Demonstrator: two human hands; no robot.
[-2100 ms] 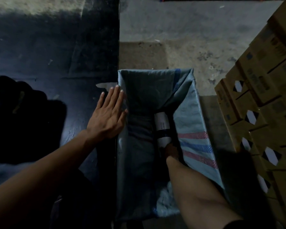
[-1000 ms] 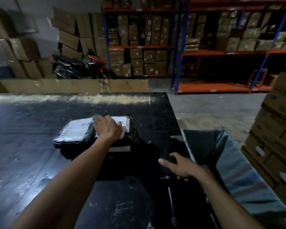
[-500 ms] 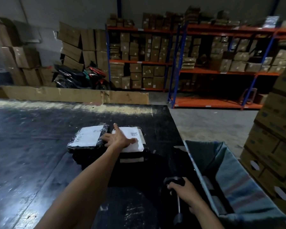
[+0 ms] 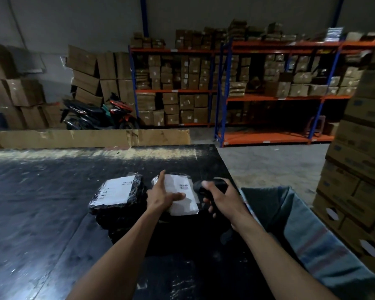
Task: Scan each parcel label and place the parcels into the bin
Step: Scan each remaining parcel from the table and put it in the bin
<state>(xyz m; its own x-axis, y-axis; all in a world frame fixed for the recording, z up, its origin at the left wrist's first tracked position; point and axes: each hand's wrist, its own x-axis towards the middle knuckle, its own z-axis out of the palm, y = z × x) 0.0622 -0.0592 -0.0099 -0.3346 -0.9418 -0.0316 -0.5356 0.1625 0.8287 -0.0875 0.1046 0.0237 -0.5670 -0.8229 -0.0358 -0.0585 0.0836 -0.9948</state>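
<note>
Head view: just below the middle of the frame, a parcel with a white label is seen lying on a black table, its barcode facing up. It is pinned by the left hand — forefinger stretched along its left edge, thumb laid flat across its label. Just to the right, a dark handheld scanner is gripped by the right hand, fingers curled round its handle, close beside the parcel; whether the two touch cannot be told. A second parcel in black wrap, also labelled, is seen just left of the first, on a dark heap. At lower right, beside the table edge, an open woven sack bin is seen — grey-blue with red stripes. Stacked cartons fill the right edge; shelving racks and a parked motorbike are seen across the upper frame.
</note>
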